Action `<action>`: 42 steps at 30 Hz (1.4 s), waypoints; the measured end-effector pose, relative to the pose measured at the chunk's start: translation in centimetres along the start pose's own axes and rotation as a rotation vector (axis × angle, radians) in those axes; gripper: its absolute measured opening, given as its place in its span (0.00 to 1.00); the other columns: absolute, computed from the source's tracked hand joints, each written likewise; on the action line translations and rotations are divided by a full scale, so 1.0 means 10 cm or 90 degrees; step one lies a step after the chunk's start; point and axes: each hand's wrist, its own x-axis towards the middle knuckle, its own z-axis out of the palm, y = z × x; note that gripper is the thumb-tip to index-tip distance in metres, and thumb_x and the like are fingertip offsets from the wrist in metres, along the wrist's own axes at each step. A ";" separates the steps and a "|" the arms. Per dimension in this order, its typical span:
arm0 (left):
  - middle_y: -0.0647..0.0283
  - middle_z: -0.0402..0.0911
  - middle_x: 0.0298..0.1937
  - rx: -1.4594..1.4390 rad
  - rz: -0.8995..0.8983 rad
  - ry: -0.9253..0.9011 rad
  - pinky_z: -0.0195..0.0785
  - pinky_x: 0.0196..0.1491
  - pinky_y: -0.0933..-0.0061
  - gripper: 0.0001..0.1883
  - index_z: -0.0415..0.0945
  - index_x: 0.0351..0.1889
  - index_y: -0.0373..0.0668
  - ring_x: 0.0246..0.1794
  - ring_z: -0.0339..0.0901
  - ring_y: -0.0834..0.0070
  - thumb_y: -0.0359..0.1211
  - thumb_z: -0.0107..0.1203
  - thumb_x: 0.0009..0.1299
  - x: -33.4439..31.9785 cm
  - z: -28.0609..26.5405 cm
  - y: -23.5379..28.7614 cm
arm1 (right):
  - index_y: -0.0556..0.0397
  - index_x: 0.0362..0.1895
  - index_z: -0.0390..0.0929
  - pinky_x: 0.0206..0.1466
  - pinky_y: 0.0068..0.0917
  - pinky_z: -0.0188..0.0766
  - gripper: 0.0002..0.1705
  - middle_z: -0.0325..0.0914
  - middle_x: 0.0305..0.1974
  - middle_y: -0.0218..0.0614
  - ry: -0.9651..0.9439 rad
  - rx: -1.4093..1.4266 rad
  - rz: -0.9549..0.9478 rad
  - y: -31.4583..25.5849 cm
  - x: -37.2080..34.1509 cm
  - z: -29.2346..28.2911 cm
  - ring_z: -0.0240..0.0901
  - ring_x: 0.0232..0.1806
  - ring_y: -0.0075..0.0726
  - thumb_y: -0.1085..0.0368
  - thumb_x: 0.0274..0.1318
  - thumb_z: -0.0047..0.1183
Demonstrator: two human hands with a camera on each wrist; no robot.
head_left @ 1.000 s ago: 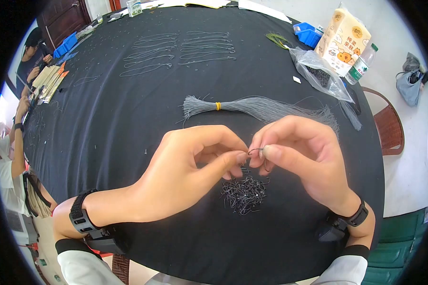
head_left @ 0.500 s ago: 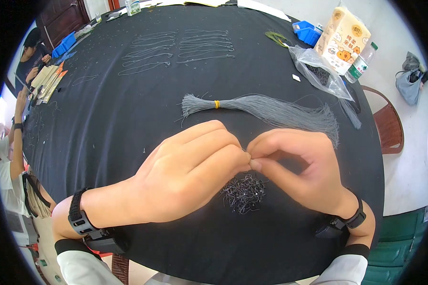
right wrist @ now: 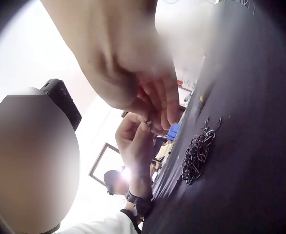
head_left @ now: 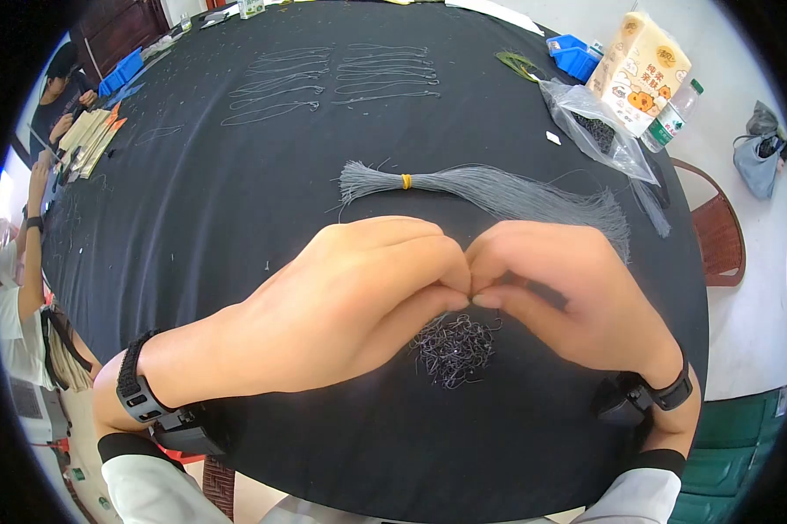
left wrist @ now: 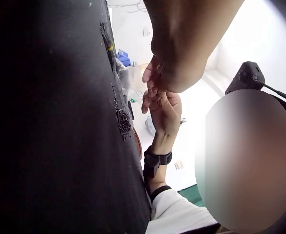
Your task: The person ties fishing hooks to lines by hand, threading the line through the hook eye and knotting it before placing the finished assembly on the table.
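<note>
Left hand [head_left: 358,301] and right hand [head_left: 590,284] pinch a tiny metal piece [right wrist: 147,122], mostly hidden, between their fingertips | looks light, stiff, likely slippery; best taken mid-length | wiry dark pile [head_left: 455,351] sits beneath, on the worktop [head_left: 350,463]!

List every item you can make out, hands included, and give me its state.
Left hand: fingers curled, pinching
Right hand: fingers curled, pinching
Small piece: between the hands, mostly hidden
Dark hooks: loose, heaped
Grey strands: bundled, tied near one end
Yellow band: wrapped around the bundle
Plastic bag: crumpled, dark contents showing
Bottle: capped
</note>
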 end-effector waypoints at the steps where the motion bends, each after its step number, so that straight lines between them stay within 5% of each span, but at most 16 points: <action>1: 0.59 0.78 0.31 0.001 -0.013 -0.007 0.70 0.34 0.73 0.06 0.78 0.33 0.36 0.29 0.76 0.68 0.21 0.61 0.58 0.00 0.00 0.00 | 0.58 0.32 0.74 0.34 0.26 0.72 0.07 0.76 0.32 0.37 0.018 -0.095 -0.048 -0.02 0.01 -0.01 0.75 0.31 0.38 0.75 0.46 0.57; 10: 0.64 0.79 0.31 -0.212 -0.300 -0.047 0.71 0.39 0.79 0.06 0.77 0.35 0.30 0.33 0.75 0.83 0.26 0.57 0.68 0.04 -0.11 0.00 | 0.53 0.32 0.74 0.32 0.32 0.71 0.09 0.73 0.31 0.34 0.092 -0.529 -0.087 0.01 -0.14 -0.34 0.73 0.31 0.40 0.74 0.41 0.54; 25: 0.67 0.79 0.29 -0.300 -0.369 -0.073 0.69 0.37 0.83 0.05 0.79 0.35 0.34 0.31 0.74 0.86 0.28 0.58 0.68 0.03 -0.15 -0.06 | 0.57 0.34 0.72 0.37 0.35 0.67 0.03 0.72 0.31 0.44 0.193 -0.667 0.114 0.42 -0.72 -1.13 0.71 0.33 0.50 0.74 0.53 0.51; 31: 0.66 0.79 0.31 -0.313 -0.353 -0.051 0.69 0.39 0.81 0.05 0.78 0.37 0.33 0.33 0.74 0.84 0.26 0.57 0.68 0.02 -0.11 -0.03 | 0.60 0.34 0.71 0.39 0.31 0.67 0.04 0.72 0.31 0.44 0.200 -0.638 0.144 0.45 -0.87 -1.21 0.70 0.33 0.48 0.75 0.53 0.51; 34: 0.64 0.79 0.33 -0.136 -0.185 0.004 0.70 0.40 0.78 0.04 0.77 0.37 0.33 0.34 0.75 0.81 0.24 0.56 0.67 0.00 -0.05 -0.08 | 0.61 0.35 0.71 0.40 0.29 0.67 0.04 0.73 0.32 0.45 0.227 -0.622 0.153 0.48 -0.92 -1.20 0.72 0.34 0.46 0.76 0.54 0.51; 42: 0.58 0.78 0.34 0.064 -0.020 0.092 0.71 0.40 0.72 0.06 0.76 0.36 0.35 0.34 0.78 0.68 0.18 0.57 0.61 -0.02 -0.02 -0.09 | 0.61 0.34 0.72 0.38 0.25 0.68 0.04 0.74 0.29 0.41 0.278 -0.522 0.221 0.43 -1.01 -1.11 0.74 0.31 0.36 0.78 0.52 0.52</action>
